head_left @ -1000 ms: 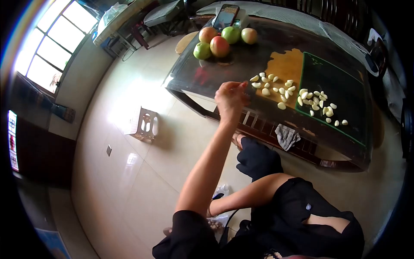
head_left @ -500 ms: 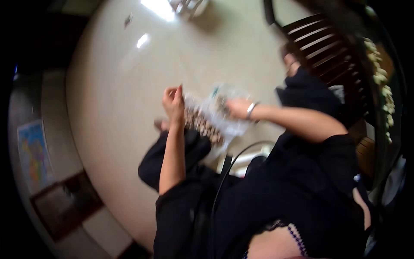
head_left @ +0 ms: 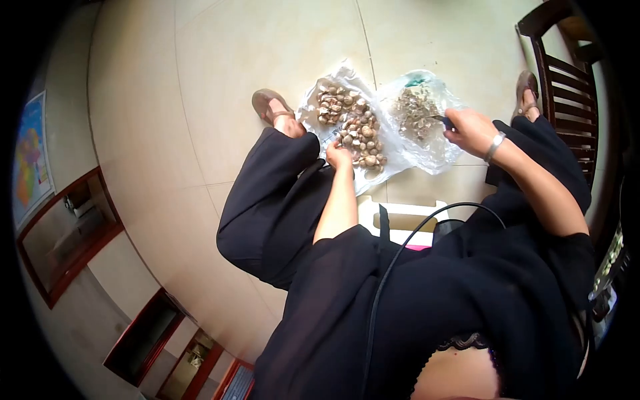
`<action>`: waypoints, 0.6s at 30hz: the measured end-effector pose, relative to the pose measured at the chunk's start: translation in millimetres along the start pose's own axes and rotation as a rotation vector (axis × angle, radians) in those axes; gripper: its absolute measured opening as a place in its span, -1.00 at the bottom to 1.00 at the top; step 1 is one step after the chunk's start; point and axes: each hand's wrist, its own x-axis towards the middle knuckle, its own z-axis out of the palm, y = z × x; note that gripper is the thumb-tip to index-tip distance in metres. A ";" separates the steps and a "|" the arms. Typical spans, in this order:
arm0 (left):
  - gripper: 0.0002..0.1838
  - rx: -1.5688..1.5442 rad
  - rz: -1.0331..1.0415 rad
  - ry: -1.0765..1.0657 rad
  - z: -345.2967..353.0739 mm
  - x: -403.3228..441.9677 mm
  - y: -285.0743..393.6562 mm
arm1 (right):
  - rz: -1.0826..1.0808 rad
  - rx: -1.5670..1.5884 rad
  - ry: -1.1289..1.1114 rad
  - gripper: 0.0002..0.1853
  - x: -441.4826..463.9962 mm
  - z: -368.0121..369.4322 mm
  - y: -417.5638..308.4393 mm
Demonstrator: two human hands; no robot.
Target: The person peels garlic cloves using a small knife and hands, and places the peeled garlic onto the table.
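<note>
garlic [head_left: 362, 132]: just beside left hand [head_left: 340, 156] | left grip: can't tell | right hand [head_left: 469, 132]: clasping dark tool [head_left: 447, 123]

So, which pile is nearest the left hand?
The pile of brownish garlic, right by the left hand; the pile of flaky peelings is nearer the right hand.

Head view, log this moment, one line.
left hand: at garlic | right hand: holds dark tool near peelings | plastic bags: on floor, under garlic and peelings
</note>
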 end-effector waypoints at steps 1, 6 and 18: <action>-0.73 0.101 0.155 0.003 -19.1 -23.3 31.0 | 0.038 0.021 -0.025 -0.81 0.6 -3.4 -2.9; -0.67 0.103 0.695 -0.024 -2.0 -15.3 54.6 | 0.051 0.011 -0.001 -0.82 2.5 -10.1 -8.7; -0.61 0.364 0.559 -0.206 15.6 -6.7 76.9 | 0.071 0.035 -0.081 -0.83 2.6 -13.1 -4.4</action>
